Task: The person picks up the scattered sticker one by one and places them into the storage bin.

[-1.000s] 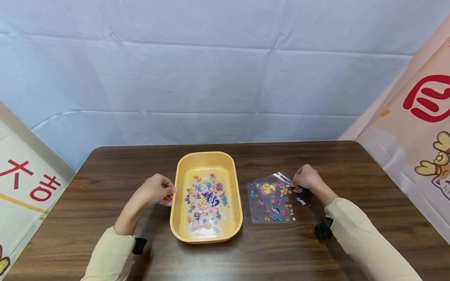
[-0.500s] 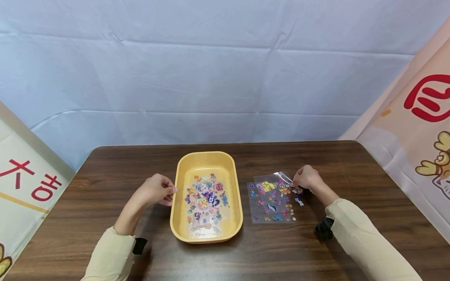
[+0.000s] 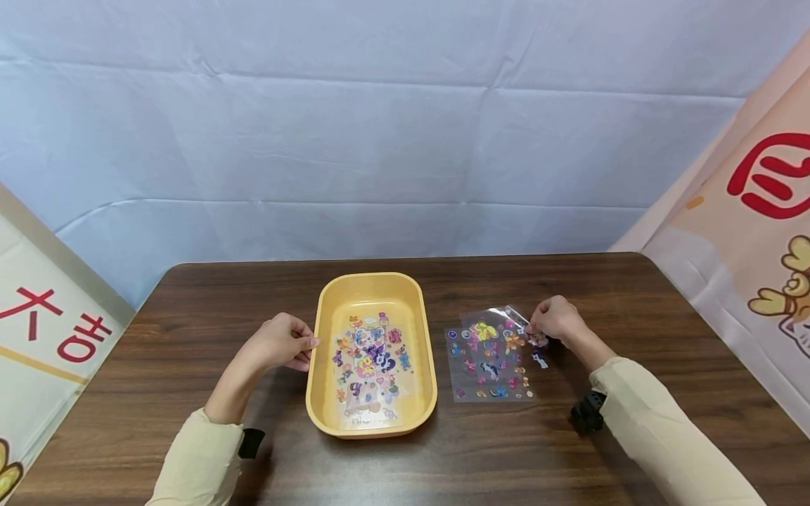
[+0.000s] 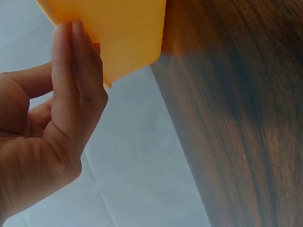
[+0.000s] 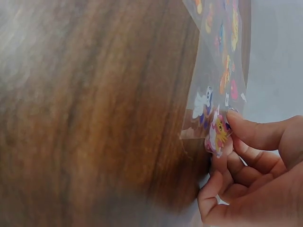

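A yellow plastic tray [image 3: 319, 414] stands left of the table's middle, with clear printed sticker sheets [image 3: 373, 358] lying in it. My left hand [image 3: 285, 342] pinches the tray's left rim, thumb at the top edge and fingers against the outer wall [image 4: 128, 42]. To the right of the tray, two clear sticker sheets overlap. The lower sheet [image 3: 465, 386] lies flat on the wood. My right hand [image 3: 557, 322] pinches the right edge of the upper sticker sheet [image 5: 213, 75] between thumb and fingers; that sheet is slightly bent near the grip.
The dark wooden table [image 3: 380, 478] has its far edge just beyond the tray. A pale cloth backdrop [image 3: 405, 140] hangs behind it. Printed banners with red characters flank the table, one on the left [image 3: 50, 330] and one on the right [image 3: 759, 232].
My right hand has shifted slightly to the right, and the upper sticker sheet has slid with it over the lower one. My left hand and the tray have stayed in place.
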`<state>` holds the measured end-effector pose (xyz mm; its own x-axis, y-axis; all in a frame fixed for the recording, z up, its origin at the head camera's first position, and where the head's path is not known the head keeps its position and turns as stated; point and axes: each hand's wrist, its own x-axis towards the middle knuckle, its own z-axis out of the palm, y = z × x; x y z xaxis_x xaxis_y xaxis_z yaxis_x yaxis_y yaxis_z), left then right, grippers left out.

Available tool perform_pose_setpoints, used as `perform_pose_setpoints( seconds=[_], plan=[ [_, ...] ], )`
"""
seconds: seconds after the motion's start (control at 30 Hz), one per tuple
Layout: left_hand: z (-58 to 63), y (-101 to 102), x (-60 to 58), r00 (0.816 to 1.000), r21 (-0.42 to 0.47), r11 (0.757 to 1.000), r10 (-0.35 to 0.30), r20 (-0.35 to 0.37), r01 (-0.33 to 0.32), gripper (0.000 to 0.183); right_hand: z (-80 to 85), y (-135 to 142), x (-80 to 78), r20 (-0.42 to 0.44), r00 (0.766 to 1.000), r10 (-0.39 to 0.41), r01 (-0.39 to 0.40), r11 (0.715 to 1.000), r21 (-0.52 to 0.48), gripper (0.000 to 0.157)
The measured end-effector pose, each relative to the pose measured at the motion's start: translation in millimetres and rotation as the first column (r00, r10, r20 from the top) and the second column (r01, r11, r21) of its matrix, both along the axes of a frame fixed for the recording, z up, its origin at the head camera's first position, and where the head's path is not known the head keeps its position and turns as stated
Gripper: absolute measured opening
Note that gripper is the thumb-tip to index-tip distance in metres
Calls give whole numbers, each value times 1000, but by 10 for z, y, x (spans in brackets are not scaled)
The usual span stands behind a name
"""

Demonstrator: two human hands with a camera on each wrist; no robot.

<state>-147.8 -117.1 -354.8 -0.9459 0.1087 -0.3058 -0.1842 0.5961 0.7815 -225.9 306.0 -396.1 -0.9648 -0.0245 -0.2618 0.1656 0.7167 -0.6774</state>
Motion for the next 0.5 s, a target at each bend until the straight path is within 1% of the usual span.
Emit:
perform_pose_setpoints(
  seconds=[0.23,0.5],
  plan=[
    [5,2,0,1000,-1,1000,0,2,0,15,-6,12,-13,-7,1000,-3,3,1000,5,17],
    [8,2,-3,1000,-3,1000,-3,5,3,15,12,4,5,-15,1000,19,-18,999,33,18]
  ],
)
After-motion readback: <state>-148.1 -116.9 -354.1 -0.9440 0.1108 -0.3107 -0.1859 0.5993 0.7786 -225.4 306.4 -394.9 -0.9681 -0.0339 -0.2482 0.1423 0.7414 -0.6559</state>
